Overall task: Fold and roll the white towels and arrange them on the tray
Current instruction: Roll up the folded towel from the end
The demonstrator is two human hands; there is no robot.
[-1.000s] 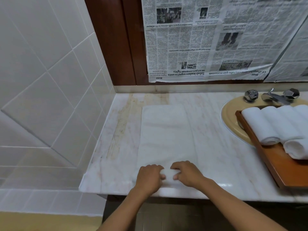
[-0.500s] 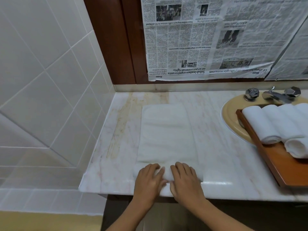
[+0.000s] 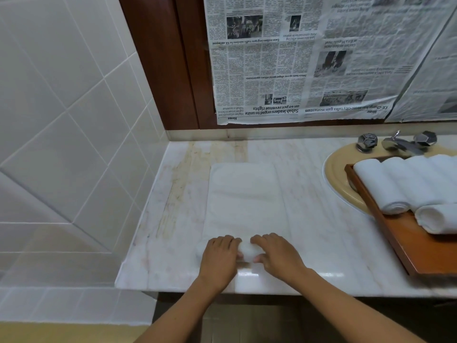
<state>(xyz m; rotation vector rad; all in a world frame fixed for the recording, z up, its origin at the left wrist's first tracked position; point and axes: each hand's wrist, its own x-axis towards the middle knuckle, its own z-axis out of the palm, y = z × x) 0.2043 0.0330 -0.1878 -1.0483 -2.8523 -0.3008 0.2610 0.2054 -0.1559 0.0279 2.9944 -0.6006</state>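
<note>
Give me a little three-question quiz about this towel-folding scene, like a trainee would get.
1. True or false: the white towel on the counter is already fully rolled.
2. Where does the wooden tray rest? A: on the floor. B: partly over the sink. C: against the tiled wall.
3. Fill in: the rolled towels lie on the ____.
Key: 1 false, only its near end is rolled; 2 B; 3 tray.
</note>
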